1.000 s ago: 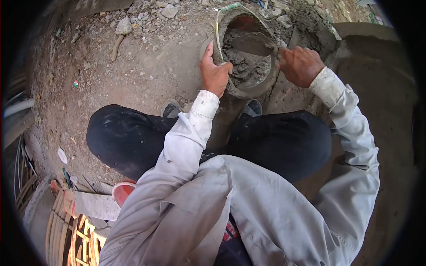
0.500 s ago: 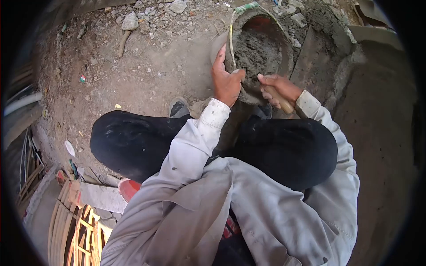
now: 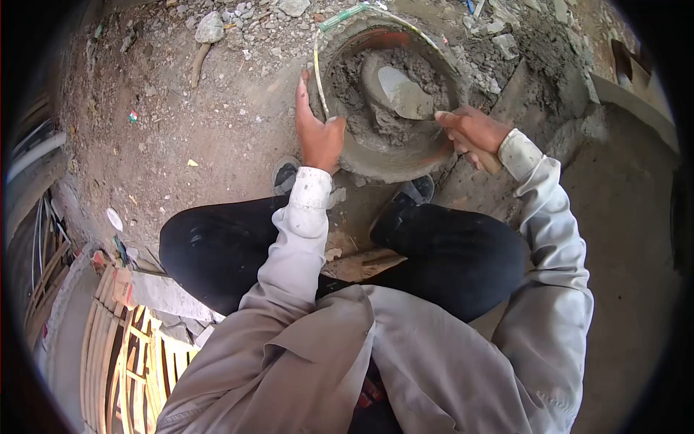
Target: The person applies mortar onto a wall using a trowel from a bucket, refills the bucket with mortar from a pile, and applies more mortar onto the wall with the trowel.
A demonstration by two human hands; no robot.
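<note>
One trowel point(image 3: 415, 104), handle gripped by the right hand point(image 3: 473, 132), pointed forward-left over mortar point(image 3: 379, 130); one bucket point(image 3: 369, 165) sat between, left hand point(image 3: 319, 142) spread against its left side.

Left hand point(image 3: 320, 137) observed with index finger extended forward, thumb set apart. Right hand point(image 3: 473, 135) noted in closed grip, thumb pointing inward. Both arms reach forward, the right elbow point(image 3: 578, 286) bent outward.

The bucket handle point(image 3: 319, 72) is whitish-yellow with a green grip point(image 3: 343, 17); trousers point(image 3: 455, 253) black.
</note>
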